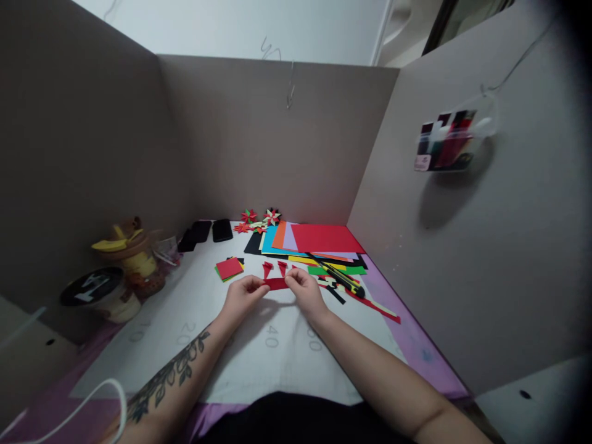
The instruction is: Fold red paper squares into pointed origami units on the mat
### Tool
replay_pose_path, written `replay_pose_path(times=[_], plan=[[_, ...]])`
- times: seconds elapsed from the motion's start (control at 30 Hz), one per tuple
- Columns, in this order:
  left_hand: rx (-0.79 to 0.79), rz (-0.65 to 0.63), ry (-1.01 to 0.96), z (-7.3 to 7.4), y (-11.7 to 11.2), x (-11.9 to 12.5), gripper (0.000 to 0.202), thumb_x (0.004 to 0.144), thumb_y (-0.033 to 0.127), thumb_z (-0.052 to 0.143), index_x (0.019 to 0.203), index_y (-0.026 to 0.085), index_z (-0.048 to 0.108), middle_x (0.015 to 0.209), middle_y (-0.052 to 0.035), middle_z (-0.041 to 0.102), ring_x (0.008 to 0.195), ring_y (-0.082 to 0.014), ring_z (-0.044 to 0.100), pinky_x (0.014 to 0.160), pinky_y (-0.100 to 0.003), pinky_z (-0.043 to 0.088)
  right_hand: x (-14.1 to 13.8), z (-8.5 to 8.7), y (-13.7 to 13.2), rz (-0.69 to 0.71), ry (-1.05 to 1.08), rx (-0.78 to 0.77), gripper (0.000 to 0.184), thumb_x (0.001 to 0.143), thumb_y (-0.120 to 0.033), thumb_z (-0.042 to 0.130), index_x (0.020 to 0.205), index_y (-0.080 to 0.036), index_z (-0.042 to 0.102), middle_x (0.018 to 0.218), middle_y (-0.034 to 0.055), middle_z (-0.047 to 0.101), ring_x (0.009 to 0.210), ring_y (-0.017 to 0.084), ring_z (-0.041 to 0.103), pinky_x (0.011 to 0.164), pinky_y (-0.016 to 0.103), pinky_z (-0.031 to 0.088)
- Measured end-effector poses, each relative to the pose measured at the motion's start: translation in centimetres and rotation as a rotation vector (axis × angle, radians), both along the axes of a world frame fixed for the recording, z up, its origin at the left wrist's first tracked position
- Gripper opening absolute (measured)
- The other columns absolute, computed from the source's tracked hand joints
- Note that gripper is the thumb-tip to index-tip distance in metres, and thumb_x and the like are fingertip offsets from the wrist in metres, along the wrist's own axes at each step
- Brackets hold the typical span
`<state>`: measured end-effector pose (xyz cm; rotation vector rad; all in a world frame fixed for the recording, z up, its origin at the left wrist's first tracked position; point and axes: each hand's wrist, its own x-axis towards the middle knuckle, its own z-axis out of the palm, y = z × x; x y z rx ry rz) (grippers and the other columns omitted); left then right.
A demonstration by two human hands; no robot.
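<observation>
Between my two hands a small piece of red paper (276, 283) is stretched sideways, just above the white sheet. My left hand (246, 292) pinches its left end with thumb and forefinger. At the other end my right hand (304, 291) pinches it the same way. Just beyond the fingertips lie small folded red paper pieces (267, 269), one of them partly hidden by my right hand. Left of them is a little stack of square papers (229, 267), red on top with green and yellow edges showing.
Coloured paper sheets (328, 238) lie at the back right, with a yellow-and-black utility knife (342, 279) and paper strips before them. Folded paper stars (272, 216) and a black phone (222, 230) sit at the back. Cups (139, 265) stand left. Grey partitions (272, 142) enclose the table.
</observation>
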<state>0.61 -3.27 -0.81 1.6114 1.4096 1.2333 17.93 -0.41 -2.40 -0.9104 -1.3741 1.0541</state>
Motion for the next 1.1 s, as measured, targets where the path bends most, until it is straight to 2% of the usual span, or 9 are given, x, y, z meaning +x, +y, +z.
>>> replay_pose_path(times=[0.13,0.33,0.7,0.87,0.97,1.1], plan=[[-0.003,0.015,-0.149,0.0,0.1,0.1,0.023,0.065,0.035,0.068,0.066,0.017,0.053,0.059,0.003,0.058,0.054,-0.0106,0.053,0.051,-0.021,0.039,0.0,0.3,-0.2,0.002,0.022,0.001,0.019,0.075,-0.036,0.057,0.069,-0.019,0.054,0.062,-0.0024,0.05,0.058,0.012,0.044,0.057,0.023,0.036],[0.007,0.006,-0.189,0.0,0.1,0.1,0.024,0.065,0.033,0.069,0.067,0.017,0.051,0.059,0.0035,0.056,0.054,-0.0102,0.053,0.051,-0.02,0.039,0.0,0.2,-0.3,0.014,0.047,-0.005,0.017,0.074,-0.034,0.058,0.069,-0.019,0.054,0.063,-0.0028,0.051,0.058,0.012,0.044,0.057,0.023,0.036],[0.053,-0.002,-0.136,-0.1,-0.1,0.2,0.022,0.068,0.03,0.066,0.077,0.018,0.05,0.064,0.0037,0.057,0.058,-0.0107,0.056,0.054,-0.02,0.041,-0.1,-0.1,-0.1,-0.01,0.029,-0.014,0.016,0.074,-0.033,0.058,0.069,-0.018,0.055,0.063,-0.0023,0.052,0.059,0.012,0.046,0.058,0.024,0.036],[0.043,0.008,-0.044,0.0,-0.1,0.1,0.021,0.068,0.029,0.064,0.084,0.017,0.057,0.067,0.0013,0.06,0.063,-0.0125,0.057,0.057,-0.021,0.044,-0.1,-0.1,-0.3,-0.02,-0.014,-0.003,0.015,0.075,-0.031,0.056,0.07,-0.018,0.055,0.064,-0.0018,0.052,0.059,0.012,0.046,0.057,0.024,0.037],[0.02,-0.046,0.015,0.2,-0.3,0.3,0.021,0.07,0.028,0.06,0.087,0.016,0.062,0.077,-0.0023,0.064,0.071,-0.0152,0.06,0.062,-0.023,0.047,-0.2,0.1,-0.6,-0.02,-0.072,0.031,0.012,0.075,-0.029,0.055,0.071,-0.017,0.056,0.064,-0.002,0.052,0.06,0.012,0.046,0.058,0.023,0.038],[0.008,-0.121,0.074,0.3,-0.6,0.6,0.015,0.073,0.027,0.055,0.077,0.015,0.064,0.081,-0.0044,0.067,0.075,-0.0164,0.06,0.064,-0.024,0.048,-0.4,0.4,-1.1,0.005,-0.141,0.069,0.009,0.075,-0.024,0.053,0.071,-0.017,0.057,0.065,-0.0023,0.053,0.061,0.012,0.048,0.06,0.023,0.039]])
